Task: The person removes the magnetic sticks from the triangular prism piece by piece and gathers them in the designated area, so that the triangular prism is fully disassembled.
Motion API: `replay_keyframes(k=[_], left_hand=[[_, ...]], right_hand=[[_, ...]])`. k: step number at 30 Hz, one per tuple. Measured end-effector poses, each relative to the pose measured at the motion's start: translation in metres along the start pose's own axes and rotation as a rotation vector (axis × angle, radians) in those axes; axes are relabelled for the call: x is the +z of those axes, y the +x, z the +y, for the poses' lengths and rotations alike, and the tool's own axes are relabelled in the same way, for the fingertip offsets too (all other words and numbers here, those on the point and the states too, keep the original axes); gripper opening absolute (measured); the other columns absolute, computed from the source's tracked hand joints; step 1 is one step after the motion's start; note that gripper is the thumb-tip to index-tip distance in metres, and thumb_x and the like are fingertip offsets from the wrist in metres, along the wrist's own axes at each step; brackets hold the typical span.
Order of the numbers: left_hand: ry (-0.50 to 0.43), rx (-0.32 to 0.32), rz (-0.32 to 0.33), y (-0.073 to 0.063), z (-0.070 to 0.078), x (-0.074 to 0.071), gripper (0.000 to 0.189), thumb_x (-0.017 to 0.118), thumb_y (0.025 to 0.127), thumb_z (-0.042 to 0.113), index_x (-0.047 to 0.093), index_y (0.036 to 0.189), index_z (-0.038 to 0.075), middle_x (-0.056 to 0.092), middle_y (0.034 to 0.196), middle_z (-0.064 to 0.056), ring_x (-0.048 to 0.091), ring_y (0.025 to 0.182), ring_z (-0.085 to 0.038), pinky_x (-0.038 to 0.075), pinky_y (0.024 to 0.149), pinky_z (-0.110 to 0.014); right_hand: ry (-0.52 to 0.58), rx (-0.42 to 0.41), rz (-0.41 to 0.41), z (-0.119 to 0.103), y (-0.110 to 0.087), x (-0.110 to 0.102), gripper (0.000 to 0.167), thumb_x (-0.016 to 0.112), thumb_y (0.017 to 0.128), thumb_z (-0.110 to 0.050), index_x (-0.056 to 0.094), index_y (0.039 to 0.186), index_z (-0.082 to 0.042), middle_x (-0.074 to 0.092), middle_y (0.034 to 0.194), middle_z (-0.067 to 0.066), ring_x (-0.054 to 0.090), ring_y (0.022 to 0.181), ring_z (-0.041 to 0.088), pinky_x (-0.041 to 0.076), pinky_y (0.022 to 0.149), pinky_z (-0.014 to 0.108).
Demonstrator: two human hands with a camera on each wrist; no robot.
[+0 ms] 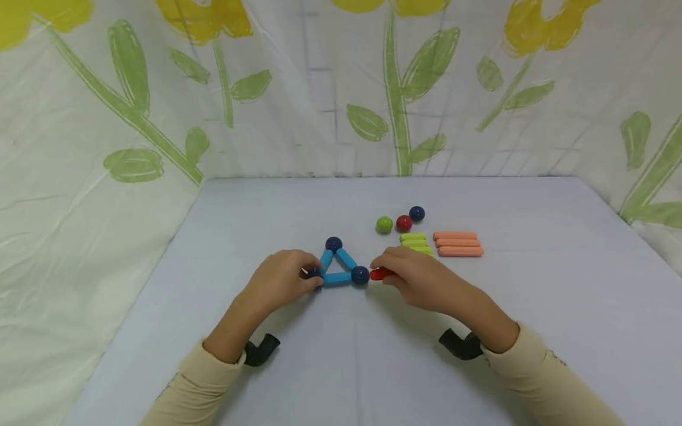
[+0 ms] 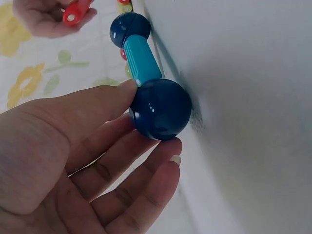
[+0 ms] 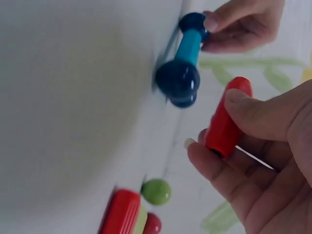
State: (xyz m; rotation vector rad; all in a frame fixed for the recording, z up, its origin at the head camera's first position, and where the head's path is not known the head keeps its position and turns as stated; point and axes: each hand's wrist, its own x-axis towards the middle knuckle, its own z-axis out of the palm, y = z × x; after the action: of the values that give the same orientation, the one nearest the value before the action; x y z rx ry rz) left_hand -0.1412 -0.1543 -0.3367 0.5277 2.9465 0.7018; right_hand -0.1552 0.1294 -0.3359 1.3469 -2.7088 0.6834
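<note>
Three dark blue balls and three light blue rods form a flat triangle on the table (image 1: 341,355). My left hand (image 1: 282,277) pinches its near left ball (image 2: 162,109) between thumb and fingers. A light blue rod (image 1: 337,278) runs from there to the near right ball (image 1: 360,276); the far ball (image 1: 333,244) is the triangle's top corner. My right hand (image 1: 415,278) holds a red rod (image 3: 226,119) between thumb and fingers, one end pointing at the near right ball. In the right wrist view that rod is raised off the table, apart from the ball.
Behind my right hand lie green rods (image 1: 414,236) and orange rods (image 1: 458,243). Beyond them sit a green ball (image 1: 384,225), a red ball (image 1: 404,223) and another dark blue ball (image 1: 417,213). Another red rod (image 3: 120,212) lies near the green ones. A flowered curtain (image 1: 319,118) hangs behind the table.
</note>
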Motion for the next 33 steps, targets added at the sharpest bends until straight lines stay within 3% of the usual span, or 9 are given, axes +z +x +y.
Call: replay_keyframes(k=[8,17,21,27,33], left_hand=[[-0.010,-0.029,-0.034,-0.001,-0.002,-0.007,0.023,0.079,0.088,0.013,0.075,0.109,0.006,0.073,0.098,-0.003,0.069,0.091,-0.018,0.055,0.078,-0.037],[-0.027,-0.031,-0.060,-0.003,-0.003,-0.009,0.023,0.078,0.088,0.010,0.075,0.110,0.007,0.073,0.102,-0.004,0.069,0.095,-0.020,0.054,0.082,-0.040],[-0.028,-0.042,-0.067,-0.002,-0.003,-0.008,0.023,0.078,0.088,0.010,0.075,0.111,0.008,0.073,0.104,-0.004,0.069,0.097,-0.021,0.054,0.084,-0.041],[-0.027,-0.034,-0.068,-0.002,-0.002,-0.009,0.023,0.078,0.088,0.010,0.075,0.110,0.008,0.073,0.105,-0.005,0.069,0.098,-0.022,0.054,0.084,-0.041],[-0.028,-0.043,-0.069,-0.002,-0.002,-0.009,0.023,0.079,0.087,0.011,0.075,0.109,0.008,0.073,0.103,-0.004,0.069,0.097,-0.021,0.054,0.084,-0.041]], right_hand=[[-0.064,0.173,-0.117,0.020,-0.022,-0.017,0.013,0.078,0.087,-0.005,0.071,0.095,-0.013,0.061,0.085,-0.008,0.055,0.077,0.010,0.051,0.069,0.026],[-0.109,0.254,-0.209,0.028,-0.027,-0.024,0.017,0.082,0.083,-0.006,0.068,0.078,-0.015,0.050,0.071,-0.006,0.046,0.066,0.010,0.041,0.057,0.025],[-0.128,0.275,-0.204,0.031,-0.027,-0.022,0.015,0.082,0.082,-0.006,0.070,0.080,-0.015,0.051,0.073,-0.006,0.047,0.067,0.011,0.043,0.060,0.026],[-0.142,0.240,-0.154,0.037,-0.028,-0.019,0.023,0.083,0.081,-0.005,0.064,0.075,-0.017,0.051,0.073,-0.008,0.047,0.069,0.010,0.043,0.061,0.026],[-0.149,0.240,-0.118,0.038,-0.027,-0.020,0.017,0.084,0.081,-0.005,0.071,0.084,-0.015,0.059,0.080,-0.007,0.053,0.074,0.011,0.051,0.067,0.028]])
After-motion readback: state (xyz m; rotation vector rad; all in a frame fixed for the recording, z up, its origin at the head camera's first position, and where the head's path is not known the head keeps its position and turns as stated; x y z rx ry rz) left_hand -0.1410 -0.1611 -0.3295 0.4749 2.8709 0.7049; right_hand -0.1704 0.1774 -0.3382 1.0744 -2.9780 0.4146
